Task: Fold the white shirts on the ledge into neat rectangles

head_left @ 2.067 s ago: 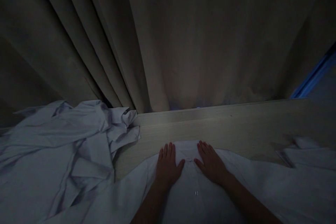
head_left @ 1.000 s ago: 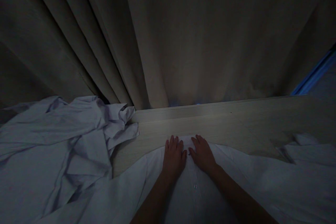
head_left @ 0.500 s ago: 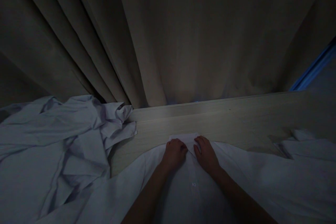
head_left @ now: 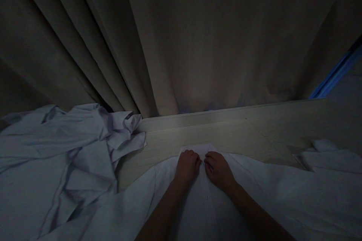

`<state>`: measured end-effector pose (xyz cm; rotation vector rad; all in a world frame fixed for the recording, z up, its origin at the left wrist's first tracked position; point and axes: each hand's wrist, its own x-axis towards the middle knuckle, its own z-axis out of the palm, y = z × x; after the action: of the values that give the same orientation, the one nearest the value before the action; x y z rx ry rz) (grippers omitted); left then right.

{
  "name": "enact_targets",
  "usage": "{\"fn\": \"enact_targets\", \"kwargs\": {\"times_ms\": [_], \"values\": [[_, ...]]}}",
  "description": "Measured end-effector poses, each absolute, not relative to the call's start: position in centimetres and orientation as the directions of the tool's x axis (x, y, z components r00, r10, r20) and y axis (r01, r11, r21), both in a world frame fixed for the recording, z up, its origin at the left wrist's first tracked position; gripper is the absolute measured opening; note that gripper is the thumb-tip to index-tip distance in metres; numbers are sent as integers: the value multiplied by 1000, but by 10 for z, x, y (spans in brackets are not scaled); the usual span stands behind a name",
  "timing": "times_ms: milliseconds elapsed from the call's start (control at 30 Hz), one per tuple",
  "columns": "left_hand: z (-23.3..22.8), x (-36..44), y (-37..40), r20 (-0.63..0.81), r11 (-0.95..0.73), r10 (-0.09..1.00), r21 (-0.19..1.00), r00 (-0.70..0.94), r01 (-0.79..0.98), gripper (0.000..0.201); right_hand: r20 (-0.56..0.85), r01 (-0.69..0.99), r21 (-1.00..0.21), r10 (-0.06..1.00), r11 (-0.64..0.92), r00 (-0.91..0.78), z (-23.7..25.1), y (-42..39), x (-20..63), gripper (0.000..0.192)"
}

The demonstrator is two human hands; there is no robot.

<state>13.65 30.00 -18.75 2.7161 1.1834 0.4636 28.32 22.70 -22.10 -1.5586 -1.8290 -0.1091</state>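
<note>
A white shirt (head_left: 130, 211) lies spread on a light wooden table (head_left: 254, 139) in dim light, its collar (head_left: 199, 150) toward the far side. My left hand (head_left: 186, 167) and my right hand (head_left: 217, 169) sit side by side just below the collar, fingers curled and pinching the shirt's front placket between them. A small button shows on the placket below my hands. Both forearms reach in from the bottom edge.
A crumpled pile of white shirts (head_left: 56, 158) fills the left of the table. Folded white cloth (head_left: 325, 154) lies at the right. A heavy beige curtain (head_left: 181, 45) hangs behind the table's far edge, with a blue strip (head_left: 333, 75) at the right.
My hands went from lying flat and apart on the shirt to close together with curled fingers at the placket under the collar. The view tilted slightly.
</note>
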Motion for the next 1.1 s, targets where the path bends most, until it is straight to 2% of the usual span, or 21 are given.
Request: {"fn": "enact_targets", "kwargs": {"times_ms": [167, 367, 533, 700, 900, 967, 1100], "values": [[-187, 125, 294, 218, -713, 701, 244, 679, 658, 23, 540, 893, -372, 842, 254, -14, -220, 224, 280, 14], [-192, 105, 279, 238, -763, 645, 251, 726, 595, 26, 484, 897, -384, 875, 219, -6, -215, 223, 278, 16], [-200, 107, 274, 296, -798, 598, 138, 745, 586, 34, 481, 904, -357, 876, 234, -38, -216, 223, 278, 20], [-204, 109, 269, 281, -793, 593, 40, 755, 608, 40, 502, 907, -342, 864, 247, -46, -218, 224, 278, 21], [-211, 109, 268, 274, -771, 622, 47, 734, 636, 39, 533, 935, -298, 846, 193, -5, -223, 225, 280, 22], [-212, 109, 269, 252, -779, 618, 67, 744, 624, 40, 495, 944, -305, 867, 122, 48, -226, 227, 281, 27], [-213, 110, 268, 246, -776, 623, 77, 743, 625, 41, 376, 960, -281, 920, -4, 114, -229, 232, 282, 53]]}}
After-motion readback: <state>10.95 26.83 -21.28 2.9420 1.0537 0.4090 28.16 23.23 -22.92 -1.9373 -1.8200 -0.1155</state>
